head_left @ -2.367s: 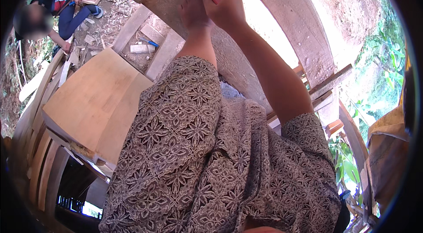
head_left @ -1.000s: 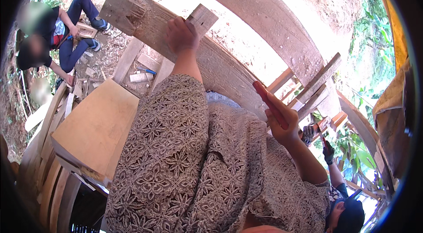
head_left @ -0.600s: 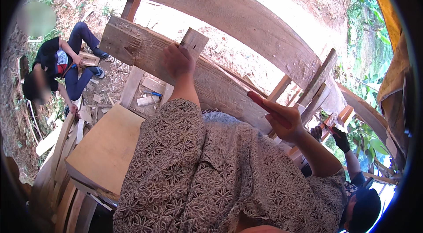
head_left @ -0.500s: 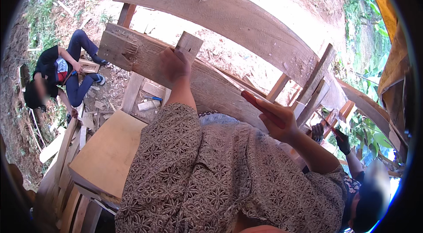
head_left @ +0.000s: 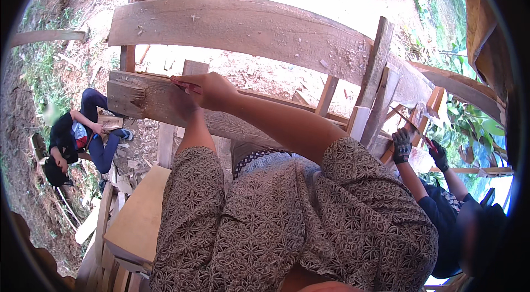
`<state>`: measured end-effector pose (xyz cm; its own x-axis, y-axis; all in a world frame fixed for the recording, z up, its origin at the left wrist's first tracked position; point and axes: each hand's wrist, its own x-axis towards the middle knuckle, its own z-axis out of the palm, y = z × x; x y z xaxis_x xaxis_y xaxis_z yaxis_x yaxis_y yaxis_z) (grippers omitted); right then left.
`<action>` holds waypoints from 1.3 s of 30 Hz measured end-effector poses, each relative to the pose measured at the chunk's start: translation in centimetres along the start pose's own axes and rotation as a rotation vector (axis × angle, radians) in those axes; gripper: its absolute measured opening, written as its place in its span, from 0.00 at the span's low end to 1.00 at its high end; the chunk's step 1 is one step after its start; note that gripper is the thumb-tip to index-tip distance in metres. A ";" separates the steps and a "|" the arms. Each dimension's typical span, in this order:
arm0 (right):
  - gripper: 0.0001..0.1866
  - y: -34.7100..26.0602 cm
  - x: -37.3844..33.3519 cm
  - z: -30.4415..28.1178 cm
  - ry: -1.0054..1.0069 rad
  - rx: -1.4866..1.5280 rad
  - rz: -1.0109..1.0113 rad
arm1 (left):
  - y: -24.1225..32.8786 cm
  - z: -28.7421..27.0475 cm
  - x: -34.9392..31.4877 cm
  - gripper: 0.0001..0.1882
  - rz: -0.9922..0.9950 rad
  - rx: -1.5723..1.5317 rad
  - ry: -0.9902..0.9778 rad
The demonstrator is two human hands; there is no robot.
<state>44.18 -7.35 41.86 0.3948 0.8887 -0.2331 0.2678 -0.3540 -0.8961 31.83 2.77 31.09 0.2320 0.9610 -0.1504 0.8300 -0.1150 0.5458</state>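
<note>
My right hand [head_left: 216, 92] has its fingers closed round a red-handled tool [head_left: 189, 87]. The handle points left, low over the near wooden plank [head_left: 243, 126]; I cannot make out its working end. Just beneath the handle, my left hand [head_left: 185, 103] is at the plank, dark and smeared, its fingers partly covered by the right hand. The two hands are close together. A small squared wood piece [head_left: 196, 67] stands up behind them at the plank's far edge. The plank's left end [head_left: 126, 96] is rough, with a broken knot.
A wide plank [head_left: 237, 21] spans the far side, with upright boards [head_left: 375, 65] at right. Lower left is a pale wooden box [head_left: 139, 214]. One person [head_left: 74, 137] sits at left; another person's gloved hands [head_left: 403, 146] hold a bladed tool at right.
My right hand has swung left with the red-handled tool, from apart on the right to beside my left hand. My view has shifted too.
</note>
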 end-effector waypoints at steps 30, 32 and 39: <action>0.24 -3.2 0.2 1.0 -0.038 0.010 -0.039 | -1.9 0.4 0.1 0.19 0.115 0.423 0.022; 0.29 -4.5 -3.9 -2.2 -0.083 -0.029 -0.018 | -1.3 0.4 0.4 0.17 0.056 0.489 -0.067; 0.30 -10.6 -15.9 -10.4 -0.141 -0.086 0.135 | -0.7 -1.2 0.0 0.20 0.080 0.354 0.074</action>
<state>44.22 -20.79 59.01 0.3064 0.8616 -0.4047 0.2971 -0.4905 -0.8193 30.62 3.11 31.64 0.2765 0.9596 -0.0517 0.9378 -0.2576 0.2328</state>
